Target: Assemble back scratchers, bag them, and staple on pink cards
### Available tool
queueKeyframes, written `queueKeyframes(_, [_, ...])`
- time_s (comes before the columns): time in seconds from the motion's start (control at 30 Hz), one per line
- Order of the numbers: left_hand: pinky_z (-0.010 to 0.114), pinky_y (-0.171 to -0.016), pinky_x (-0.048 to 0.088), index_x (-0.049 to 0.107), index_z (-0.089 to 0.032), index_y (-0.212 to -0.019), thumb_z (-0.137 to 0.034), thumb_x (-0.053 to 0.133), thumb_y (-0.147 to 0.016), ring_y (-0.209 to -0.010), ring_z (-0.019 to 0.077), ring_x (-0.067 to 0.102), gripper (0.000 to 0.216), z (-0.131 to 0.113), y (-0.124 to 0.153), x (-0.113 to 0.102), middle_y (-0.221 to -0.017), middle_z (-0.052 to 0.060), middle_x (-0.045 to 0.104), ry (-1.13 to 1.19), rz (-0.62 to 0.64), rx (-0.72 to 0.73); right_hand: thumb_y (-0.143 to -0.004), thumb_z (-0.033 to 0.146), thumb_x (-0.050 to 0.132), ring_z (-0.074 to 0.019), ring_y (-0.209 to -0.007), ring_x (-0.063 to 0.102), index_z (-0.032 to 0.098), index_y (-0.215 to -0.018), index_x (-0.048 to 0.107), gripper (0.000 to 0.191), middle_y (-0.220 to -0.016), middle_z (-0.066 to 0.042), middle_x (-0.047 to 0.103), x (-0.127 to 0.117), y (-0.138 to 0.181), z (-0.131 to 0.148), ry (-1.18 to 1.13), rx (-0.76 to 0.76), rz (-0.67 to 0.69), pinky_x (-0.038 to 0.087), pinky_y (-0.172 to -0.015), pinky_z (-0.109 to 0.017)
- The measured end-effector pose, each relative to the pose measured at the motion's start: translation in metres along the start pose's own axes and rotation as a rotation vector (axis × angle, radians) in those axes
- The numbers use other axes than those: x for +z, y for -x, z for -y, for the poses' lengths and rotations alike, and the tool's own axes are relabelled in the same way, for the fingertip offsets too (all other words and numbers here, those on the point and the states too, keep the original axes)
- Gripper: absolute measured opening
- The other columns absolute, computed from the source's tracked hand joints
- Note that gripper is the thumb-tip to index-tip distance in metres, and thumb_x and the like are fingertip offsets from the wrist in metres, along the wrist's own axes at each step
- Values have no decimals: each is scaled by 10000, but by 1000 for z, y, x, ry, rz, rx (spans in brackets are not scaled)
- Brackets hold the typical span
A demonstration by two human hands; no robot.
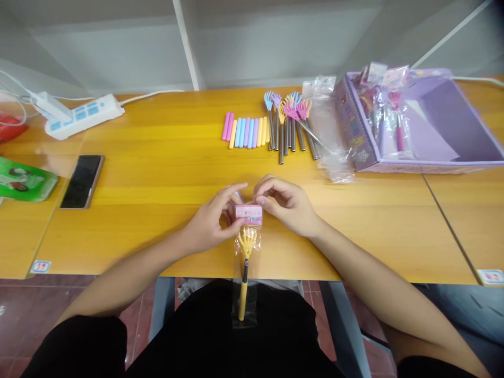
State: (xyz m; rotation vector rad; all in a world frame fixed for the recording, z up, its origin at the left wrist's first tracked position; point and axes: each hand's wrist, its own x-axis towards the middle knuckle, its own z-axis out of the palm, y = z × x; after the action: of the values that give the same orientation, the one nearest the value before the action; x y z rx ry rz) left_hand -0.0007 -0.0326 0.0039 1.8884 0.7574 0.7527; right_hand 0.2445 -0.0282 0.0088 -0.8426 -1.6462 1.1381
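Yellow back scratcher [245, 270] over table's [157, 173] near edge

Its clear bag [253, 294] is extended past the edge. The pink header card [249, 214] is pinched by the left hand [216, 218]; the bag's top is pinched by the right hand [289, 207].

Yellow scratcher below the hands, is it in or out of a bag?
In: the clear bag shows around the yellow scratcher, from its claw to below its handle.
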Motion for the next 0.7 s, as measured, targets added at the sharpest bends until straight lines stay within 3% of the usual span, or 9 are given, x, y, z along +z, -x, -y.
queueKeyframes(0.23, [313, -841, 605, 598, -224, -1303, -205, 710, -936, -919, 172, 714, 383, -7, -2, -5, -1150, 78, 710, -17, 23, -42, -992, 239, 733, -211, -1025, 643, 246, -966, 719, 31, -1085, -55, 616, 0, 0, 2, 155, -129, 150, 557, -957, -426])
queueKeyframes(0.4, [299, -825, 604, 609, -207, -1132, -277, 675, -989, -896, 159, 706, 173, -10, -3, -8, -1048, 48, 681, 158, 22, -143, -995, 202, 719, -205, -1070, 641, 230, -1010, 729, 33, -1120, -63, 605, 1, 0, 3, 151, -139, 246, 547, -993, -415])
queueKeyframes(0.5, [276, -822, 596, 595, -207, -1087, -268, 706, -972, -870, 137, 712, 171, -8, -5, -6, -1019, 27, 677, 237, -13, -213, -1003, 244, 732, -211, -1082, 642, 221, -1004, 730, 24, -1125, -74, 619, 0, 0, 2, 129, -138, 272, 543, -1012, -419])
queueKeyframes(0.6, [290, -864, 596, 601, -206, -1100, -253, 762, -930, -926, 150, 732, 238, -7, -6, -6, -1064, 41, 696, 288, -3, -234, -1026, 307, 725, -189, -1000, 666, 230, -1112, 668, 128, -1094, -62, 664, 4, 4, -3, 3, -17, 248, 570, -932, -375])
queueKeyframes(0.7, [317, -899, 600, 601, -212, -1093, -271, 823, -891, -989, 174, 741, 306, -7, -7, -8, -1137, 60, 705, 331, 3, -265, -1019, 352, 746, -169, -979, 697, 251, -1313, 521, 383, -1130, -51, 712, 11, 9, -9, -237, 211, 266, 588, -864, -323])
